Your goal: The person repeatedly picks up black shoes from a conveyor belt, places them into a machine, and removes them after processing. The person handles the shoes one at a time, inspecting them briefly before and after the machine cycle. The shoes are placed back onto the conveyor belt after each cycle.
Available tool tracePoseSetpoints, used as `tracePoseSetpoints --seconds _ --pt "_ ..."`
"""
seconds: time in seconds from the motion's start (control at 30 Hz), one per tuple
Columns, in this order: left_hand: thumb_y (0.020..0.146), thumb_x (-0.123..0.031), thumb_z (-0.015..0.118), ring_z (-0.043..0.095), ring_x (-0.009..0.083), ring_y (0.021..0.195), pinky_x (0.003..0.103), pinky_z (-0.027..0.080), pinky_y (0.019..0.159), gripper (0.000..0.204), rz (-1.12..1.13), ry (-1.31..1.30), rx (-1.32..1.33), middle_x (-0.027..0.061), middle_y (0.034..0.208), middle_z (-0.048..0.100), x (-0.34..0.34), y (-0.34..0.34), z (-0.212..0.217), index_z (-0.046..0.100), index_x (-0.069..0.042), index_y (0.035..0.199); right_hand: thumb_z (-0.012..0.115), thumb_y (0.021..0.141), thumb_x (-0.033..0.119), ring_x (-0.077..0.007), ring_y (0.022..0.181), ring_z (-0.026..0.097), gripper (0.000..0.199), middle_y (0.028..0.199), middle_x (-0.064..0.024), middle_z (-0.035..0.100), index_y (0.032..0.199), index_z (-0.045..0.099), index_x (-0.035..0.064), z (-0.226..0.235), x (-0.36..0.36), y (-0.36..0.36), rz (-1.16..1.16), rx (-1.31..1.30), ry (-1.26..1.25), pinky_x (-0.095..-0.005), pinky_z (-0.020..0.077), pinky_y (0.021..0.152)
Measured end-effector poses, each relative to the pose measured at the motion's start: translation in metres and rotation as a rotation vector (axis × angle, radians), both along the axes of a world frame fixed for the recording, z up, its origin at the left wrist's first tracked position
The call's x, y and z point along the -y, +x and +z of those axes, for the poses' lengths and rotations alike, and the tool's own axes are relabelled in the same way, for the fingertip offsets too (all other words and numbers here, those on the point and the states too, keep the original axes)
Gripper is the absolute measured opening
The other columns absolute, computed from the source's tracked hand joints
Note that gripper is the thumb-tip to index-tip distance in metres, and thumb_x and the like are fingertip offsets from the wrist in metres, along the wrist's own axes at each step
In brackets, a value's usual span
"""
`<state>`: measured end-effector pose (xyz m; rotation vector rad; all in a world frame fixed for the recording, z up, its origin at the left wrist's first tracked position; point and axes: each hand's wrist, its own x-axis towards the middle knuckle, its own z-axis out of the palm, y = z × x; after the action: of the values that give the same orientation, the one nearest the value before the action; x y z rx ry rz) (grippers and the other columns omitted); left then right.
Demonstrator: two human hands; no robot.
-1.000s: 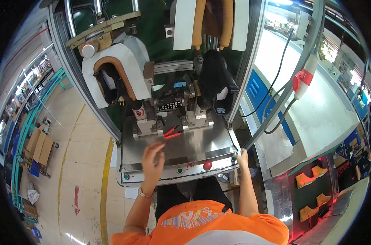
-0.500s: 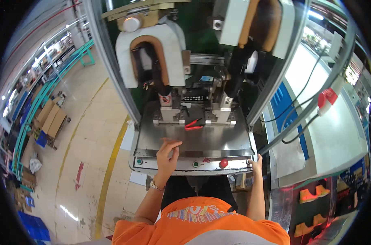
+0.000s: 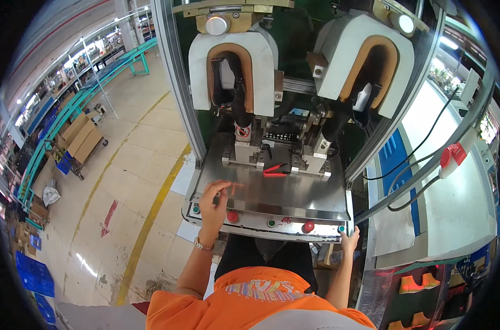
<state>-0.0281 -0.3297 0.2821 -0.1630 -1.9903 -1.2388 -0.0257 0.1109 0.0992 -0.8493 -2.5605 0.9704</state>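
Note:
My left hand (image 3: 213, 203) hovers over the left front part of the steel machine plate (image 3: 250, 192). Its fingers are loosely bent and apart, and I see nothing held in them. At the right end of the front panel, my right hand (image 3: 350, 240) is beside a green button (image 3: 341, 229), its thumb just below it; fingers look apart. Above the plate are two white U-shaped clamps, the left one (image 3: 199, 71) and the right one (image 3: 338, 60), lined with brown pads. Each surrounds a dark shoe upper, the left (image 3: 238, 104) and the right (image 3: 361, 116).
Red-handled snips (image 3: 274, 171) lie on the plate between the metal mounts. Red buttons (image 3: 308, 226) sit along the panel. At right are a white machine (image 3: 453, 203) and orange shoes (image 3: 420, 283); at left, a cart with cardboard boxes (image 3: 85, 137).
The view has shifted, so the machine appears further right and lower. My right thumb has come off the green button. My left hand has moved left over the plate. The right clamp looks lower.

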Motion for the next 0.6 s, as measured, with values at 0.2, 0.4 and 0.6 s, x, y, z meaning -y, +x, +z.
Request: tracePoseSetpoints --seconds 0.2,0.4,0.6 --pt "0.076 0.007 0.052 0.058 0.0204 0.084 0.026 0.043 0.068 0.022 0.013 -0.014 -0.068 0.0096 0.092 0.062 0.004 -0.014 0.028 0.061 -0.004 0.093 0.070 0.069 0.014 -0.0359 0.108 0.047 0.065 0.118 -0.0211 0.046 0.124 0.038 0.0005 0.038 0.009 0.013 0.143 0.079 0.071 -0.0388 0.0374 0.092" --pt "0.079 0.004 0.053 0.058 0.0177 0.078 0.024 0.044 0.066 0.019 0.036 -0.036 -0.233 0.0094 0.091 0.062 0.006 -0.028 0.089 0.061 -0.003 0.094 0.064 0.074 0.004 -0.0201 0.083 0.060 0.031 0.095 -0.0134 0.061 0.104 0.057 -0.0014 0.050 0.035 -0.012 0.379 -0.255 -0.231 -0.0277 0.0487 0.068" --pt "0.080 0.002 0.054 0.056 0.0136 0.074 0.023 0.044 0.065 0.018 -0.010 -0.016 -0.207 0.0074 0.092 0.061 0.003 -0.029 0.101 0.061 -0.004 0.096 0.059 0.076 -0.002 -0.0109 0.072 0.057 0.029 0.090 -0.0067 0.062 0.105 0.056 -0.0009 0.089 0.087 -0.025 0.515 -0.318 -0.505 -0.0231 0.0459 0.064"
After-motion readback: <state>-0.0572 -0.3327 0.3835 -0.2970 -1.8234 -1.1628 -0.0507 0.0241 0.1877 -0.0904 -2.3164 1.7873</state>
